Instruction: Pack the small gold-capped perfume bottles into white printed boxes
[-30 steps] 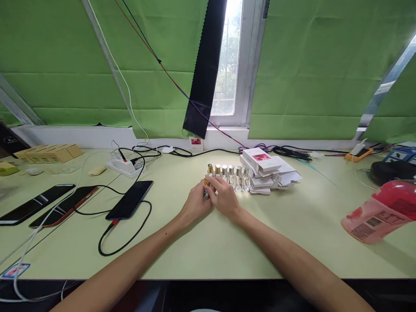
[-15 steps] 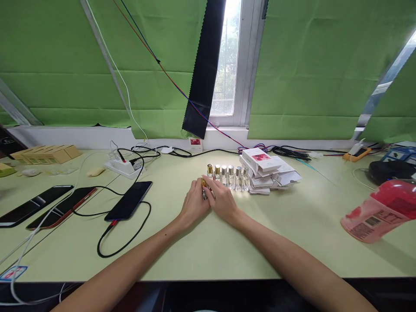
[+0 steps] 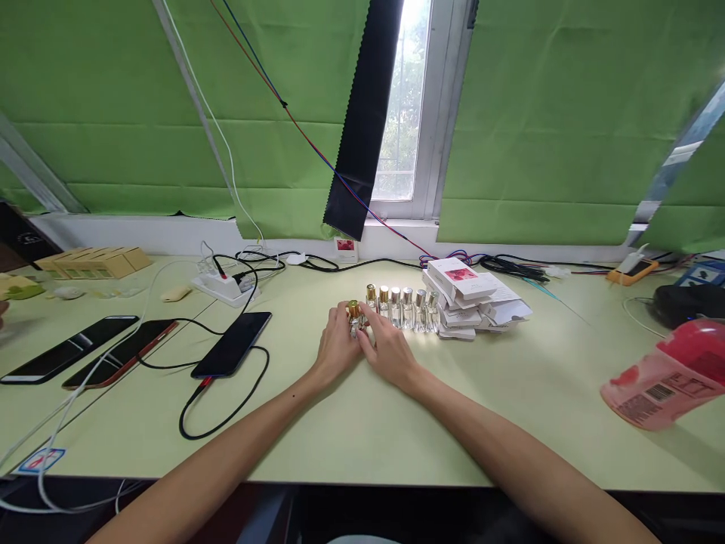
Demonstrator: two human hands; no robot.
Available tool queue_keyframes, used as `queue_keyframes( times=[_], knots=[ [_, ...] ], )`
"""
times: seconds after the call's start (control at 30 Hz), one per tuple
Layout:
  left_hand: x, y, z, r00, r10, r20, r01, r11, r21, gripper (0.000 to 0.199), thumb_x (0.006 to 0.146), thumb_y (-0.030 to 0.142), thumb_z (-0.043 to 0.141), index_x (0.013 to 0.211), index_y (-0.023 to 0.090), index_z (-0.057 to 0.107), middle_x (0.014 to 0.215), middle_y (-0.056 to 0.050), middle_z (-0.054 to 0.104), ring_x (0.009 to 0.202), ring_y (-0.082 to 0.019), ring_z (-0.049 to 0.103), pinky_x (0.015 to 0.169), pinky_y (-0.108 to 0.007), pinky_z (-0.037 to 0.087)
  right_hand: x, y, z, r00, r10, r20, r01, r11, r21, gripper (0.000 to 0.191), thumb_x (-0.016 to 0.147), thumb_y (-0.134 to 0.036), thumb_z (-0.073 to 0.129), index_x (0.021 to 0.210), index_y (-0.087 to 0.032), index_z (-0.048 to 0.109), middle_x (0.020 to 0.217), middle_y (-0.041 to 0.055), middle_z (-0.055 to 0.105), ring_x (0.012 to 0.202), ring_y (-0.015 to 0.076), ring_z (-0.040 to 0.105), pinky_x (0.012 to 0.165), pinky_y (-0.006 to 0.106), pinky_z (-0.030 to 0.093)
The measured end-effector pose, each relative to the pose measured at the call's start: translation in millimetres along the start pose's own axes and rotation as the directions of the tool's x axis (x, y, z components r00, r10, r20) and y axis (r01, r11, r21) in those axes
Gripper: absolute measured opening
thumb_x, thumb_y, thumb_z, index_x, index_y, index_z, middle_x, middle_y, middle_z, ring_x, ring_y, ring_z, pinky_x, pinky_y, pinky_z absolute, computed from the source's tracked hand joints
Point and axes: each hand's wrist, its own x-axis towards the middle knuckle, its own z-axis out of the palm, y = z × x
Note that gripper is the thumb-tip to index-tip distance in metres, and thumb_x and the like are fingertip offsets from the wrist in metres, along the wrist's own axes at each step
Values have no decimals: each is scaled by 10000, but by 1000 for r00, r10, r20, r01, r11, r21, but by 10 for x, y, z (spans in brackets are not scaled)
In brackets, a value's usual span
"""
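Note:
A small glass perfume bottle with a gold cap (image 3: pixel 354 308) stands upright between my two hands. My left hand (image 3: pixel 335 346) curls round its left side, fingers bent behind it. From the right, my right hand (image 3: pixel 390 349) closes on the same bottle, with thumb and forefinger at its side; part of the glass is hidden by the fingers. Just behind is a row of several similar bottles (image 3: pixel 408 310), gold caps to the left and silver ones to the right. The row ends beside a pile of flat white cartons (image 3: pixel 461 295) with a pink-red picture on the top one.
Three phones lie to the left, the nearest phone (image 3: pixel 232 344) on a black cable. Behind them is a white power strip (image 3: pixel 220 289) and yellowish boxes (image 3: pixel 94 262). A pink container (image 3: pixel 660 378) lies at the right. Part of a hand (image 3: pixel 2 311) shows at the left edge.
My fingers have parted a little, so more of the gold-capped bottle shows between my hands. The view has shifted slightly, and part of another hand has appeared at the left edge.

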Motion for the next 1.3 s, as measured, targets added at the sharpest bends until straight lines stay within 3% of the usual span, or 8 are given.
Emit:
queue_keyframes(
  times=[0.3,0.43,0.6,0.9,1.3],
  knots=[
    [60,-103,29,996,53,-76,-59,994,-86,416,847,318,635,1224,229,483,1194,-96,549,1146,-277,589,865,-380,497,10,-5,-22,999,37,27,-37,999,7,557,981,-169,483,1526,-191,367,1233,142,665,949,242,689,794,382,582],
    [72,-147,47,998,42,-57,-49,990,-131,447,838,324,648,1245,231,490,1194,-87,539,948,-219,620,799,-357,511,11,10,-15,999,38,14,-38,999,1,515,974,-150,465,1483,-182,394,1228,135,669,977,245,691,778,376,578],
    [83,-207,90,998,42,-52,-50,986,-161,412,853,273,610,1245,229,491,1165,-66,520,664,-115,551,723,-335,519,16,8,-25,999,48,23,-47,999,-13,449,945,-118,485,1390,-179,461,1298,142,649,1015,246,695,802,373,580],
    [152,-334,179,994,89,-60,-99,975,-200,458,866,235,579,1312,211,477,1109,-73,563,714,-129,587,701,-322,543,13,32,-17,999,32,34,-30,998,-55,394,940,-121,466,1325,-182,529,1417,150,587,1273,286,609,931,415,584],
    [182,-321,128,992,123,14,-117,966,-229,572,850,178,530,1421,200,504,1161,-92,696,776,-151,676,735,-312,581,10,22,-9,995,55,80,-49,996,-69,346,917,-95,479,1235,-169,592,1384,158,594,1244,272,619,961,431,571]
  ],
)
